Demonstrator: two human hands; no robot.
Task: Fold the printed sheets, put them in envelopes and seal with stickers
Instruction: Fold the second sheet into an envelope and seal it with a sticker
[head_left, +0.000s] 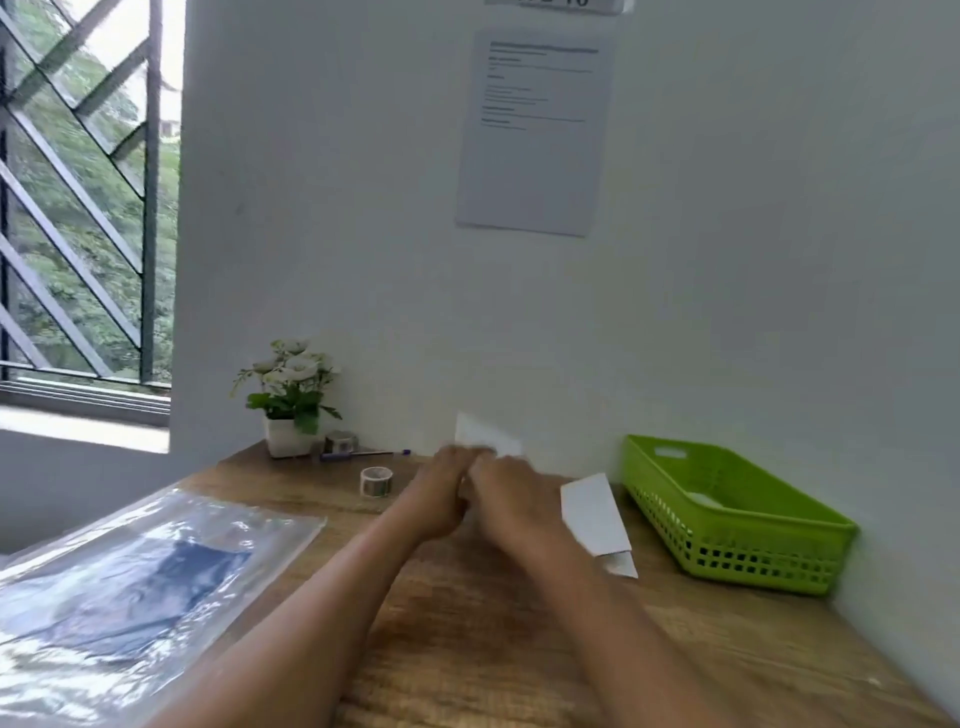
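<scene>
While hands (441, 493) grip it, white paper (485, 434) rises blurred

White wall (363, 208), barred window (88, 208) at left, daylight, wooden desk (519, 623)

daylight from window (88, 208) at left | glare on plastic sleeve (130, 587) | overall motion blur

A white paper piece (485, 434), too blurred to tell sheet from envelope, is raised off the bench (519, 649), held between the left hand (441, 493) and the right hand (511, 501). A white envelope (592, 512) lies flat just right of them. One sticker roll (376, 480) rests left of the hands, and a second roll (341, 441) sits farther back. A clear sleeve (130, 582) with a dark blue print inside lies flat at front left.
</scene>
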